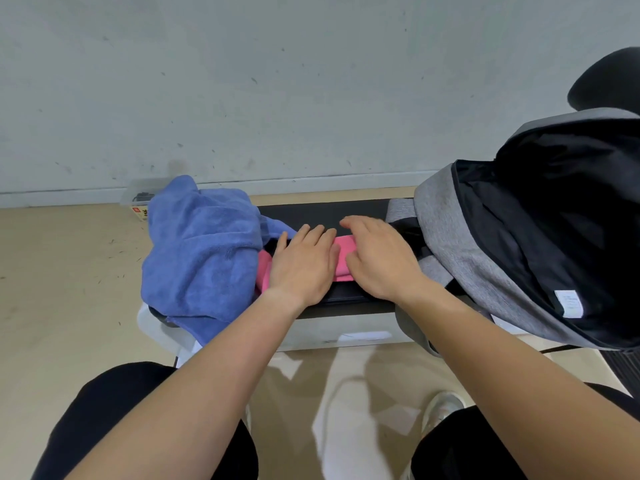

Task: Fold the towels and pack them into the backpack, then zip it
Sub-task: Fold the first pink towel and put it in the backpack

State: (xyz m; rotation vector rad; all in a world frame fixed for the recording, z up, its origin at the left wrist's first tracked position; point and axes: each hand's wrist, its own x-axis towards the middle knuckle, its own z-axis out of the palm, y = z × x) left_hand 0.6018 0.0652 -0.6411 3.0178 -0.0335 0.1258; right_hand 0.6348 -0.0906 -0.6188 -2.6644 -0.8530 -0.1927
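A small pink towel (343, 258), folded into a narrow strip, lies on a low black-topped bench (329, 209). My left hand (303, 265) rests flat on its left part, fingers spread. My right hand (375, 259) lies palm down over its right end, fingers slightly curled. Both hands hide most of the pink towel. A large blue towel (201, 251) sits crumpled in a heap on the left end of the bench, touching the pink one. A grey backpack (446, 237) with black lining (554, 216) stands unzipped and gaping on the right end.
The bench has white sides and stands on a beige floor before a grey wall. A clear plastic box (140, 199) sits on the floor behind the blue towel. A black chair back (606, 81) rises behind the backpack. My knees and a shoe show below.
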